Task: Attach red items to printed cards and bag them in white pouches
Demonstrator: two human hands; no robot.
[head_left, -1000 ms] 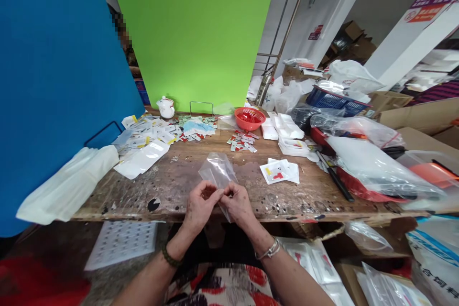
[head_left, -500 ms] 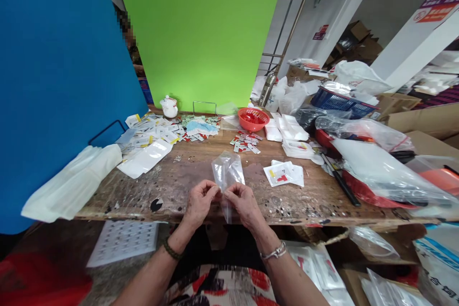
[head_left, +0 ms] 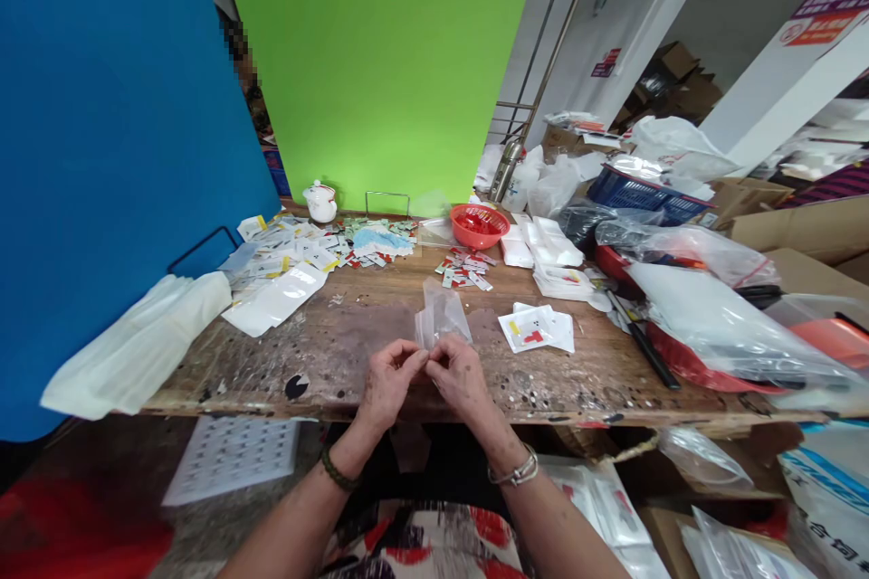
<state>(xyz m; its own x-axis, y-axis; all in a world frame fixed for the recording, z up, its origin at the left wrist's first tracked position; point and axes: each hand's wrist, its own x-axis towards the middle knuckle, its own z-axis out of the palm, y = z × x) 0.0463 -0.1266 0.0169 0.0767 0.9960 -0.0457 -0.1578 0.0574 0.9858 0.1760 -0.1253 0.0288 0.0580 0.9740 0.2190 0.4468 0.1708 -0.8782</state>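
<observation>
A clear plastic bag [head_left: 444, 312] stands up from between my fingers over the near part of the wooden table [head_left: 367, 317]. My left hand [head_left: 390, 380] pinches its lower left edge between thumb and forefinger. Right beside it, my right hand [head_left: 460, 373] pinches the same bag, the fingertips of both hands nearly touching. The bag's lower end is hidden by my hands. To the right lie flat white packets [head_left: 528, 329] with red and yellow pieces. Beyond the bag is a small pile of red and grey cards [head_left: 465, 270].
A red basket [head_left: 479, 228] stands at the back. Small packets [head_left: 289, 244] and a white pouch [head_left: 272, 300] lie on the left, near a white cloth sleeve [head_left: 139, 344]. A black-handled tool [head_left: 653, 353] and plastic bags crowd the right. Blue and green panels [head_left: 380, 63] rise behind.
My hands have drawn together, the left shifting slightly right. The clear bag has turned and now leans right, its tail no longer showing below my fingers.
</observation>
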